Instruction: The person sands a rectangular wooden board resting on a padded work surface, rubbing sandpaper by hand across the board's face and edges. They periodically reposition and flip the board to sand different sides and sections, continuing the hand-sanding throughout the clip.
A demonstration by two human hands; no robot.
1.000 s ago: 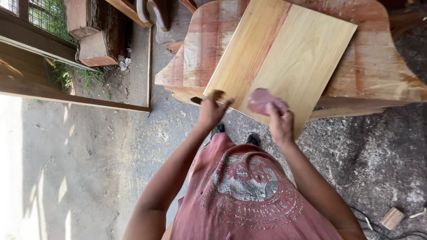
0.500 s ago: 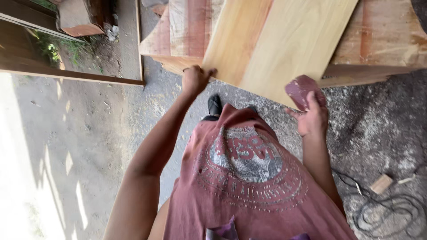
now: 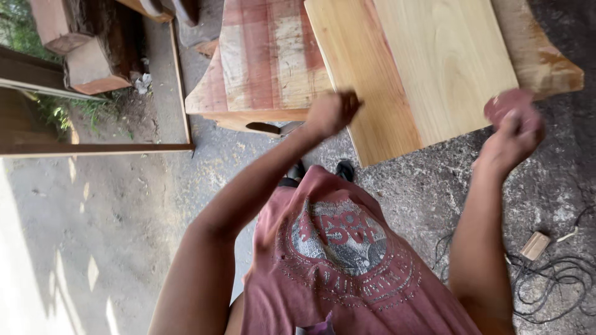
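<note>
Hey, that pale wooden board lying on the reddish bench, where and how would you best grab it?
Probably by the near end of the pale board, which juts past the reddish bench over the ground. Come from the near side; the left hand already rests at its left corner, while the right hand holds a reddish pad.

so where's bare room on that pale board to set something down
The pale rectangular wooden board is bare between the left hand at its near-left edge and the right hand, which holds a reddish sanding pad at its near-right corner.
</note>
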